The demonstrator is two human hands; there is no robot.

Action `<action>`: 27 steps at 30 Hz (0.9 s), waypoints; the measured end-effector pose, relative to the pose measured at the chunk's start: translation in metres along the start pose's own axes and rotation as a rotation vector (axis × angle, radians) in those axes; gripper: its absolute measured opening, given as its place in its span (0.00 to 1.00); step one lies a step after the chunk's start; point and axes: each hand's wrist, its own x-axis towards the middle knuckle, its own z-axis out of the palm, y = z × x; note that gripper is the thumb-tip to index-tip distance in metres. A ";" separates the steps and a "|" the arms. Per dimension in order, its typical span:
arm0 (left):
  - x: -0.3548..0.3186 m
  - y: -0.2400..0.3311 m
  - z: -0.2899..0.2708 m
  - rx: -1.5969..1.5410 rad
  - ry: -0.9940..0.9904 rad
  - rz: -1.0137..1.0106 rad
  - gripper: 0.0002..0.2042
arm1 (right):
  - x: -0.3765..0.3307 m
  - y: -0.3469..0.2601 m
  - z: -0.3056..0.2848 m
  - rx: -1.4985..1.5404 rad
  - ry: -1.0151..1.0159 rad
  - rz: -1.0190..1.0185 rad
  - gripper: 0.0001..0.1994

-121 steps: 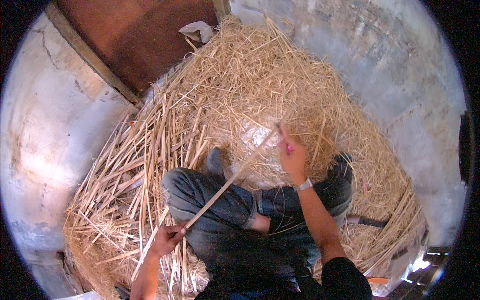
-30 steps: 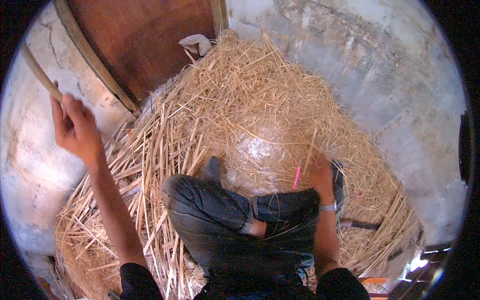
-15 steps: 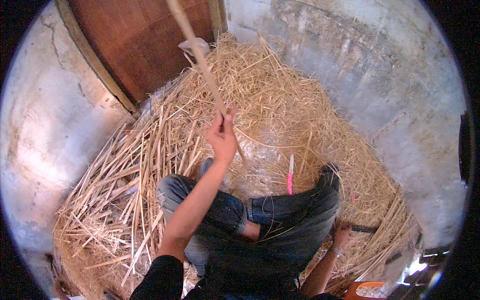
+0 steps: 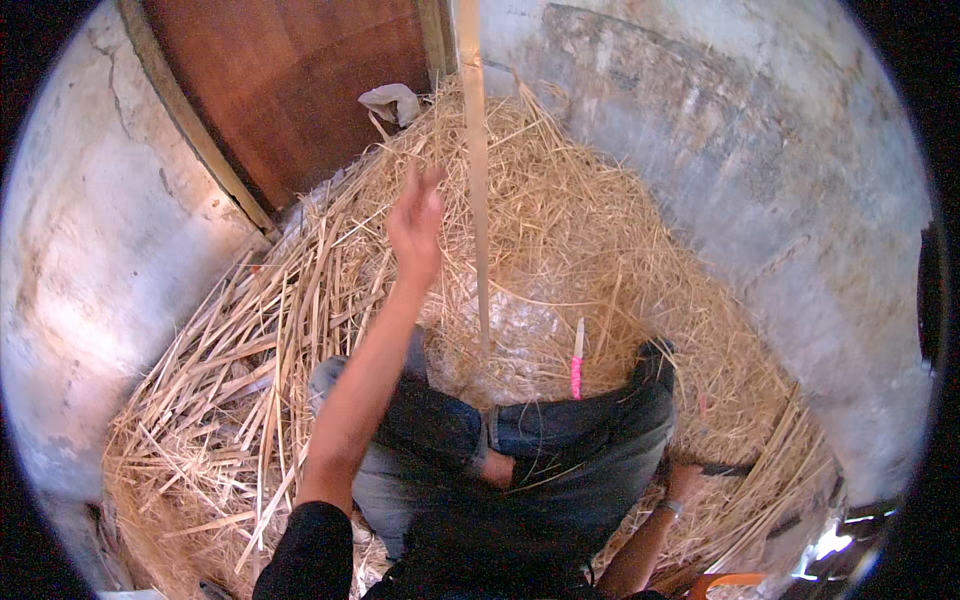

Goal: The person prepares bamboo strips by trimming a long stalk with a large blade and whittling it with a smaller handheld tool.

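My left hand is raised over the straw pile with its fingers stretched out, blurred by motion and holding nothing. Just to its right, apart from the hand, a long pale bamboo strip stands nearly upright. Its lower end is near the floor in front of my crossed legs and its top runs out of view. Beside my right thigh, my right hand is closed round the handle end of a dark-bladed knife, whose blade points right. A small knife with a pink-wrapped handle lies in front of my legs.
Thin shavings cover the floor ahead and to the right. Many split strips lie heaped on the left. A brown door, a pale bag and stained walls stand around. Something orange shows at lower right.
My left hand has let go of the bamboo strip and moved up and left. The strip has swung from a leftward slant to nearly upright. My right hand stays beside my thigh.
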 end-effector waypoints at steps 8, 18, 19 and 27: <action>0.208 0.127 0.118 -0.136 -0.557 -0.122 0.32 | -0.024 -0.033 -0.042 -0.002 -0.078 0.225 0.36; 0.231 0.187 0.088 -0.543 -0.610 -0.196 0.33 | -0.035 -0.033 -0.155 1.179 -0.022 0.243 0.08; 0.229 0.184 0.084 -0.527 -0.607 -0.201 0.33 | -0.038 -0.064 -0.175 1.138 0.075 0.219 0.08; 0.209 0.171 0.109 -0.486 -0.455 -0.141 0.33 | -0.051 -0.242 -0.256 0.907 0.332 -0.354 0.26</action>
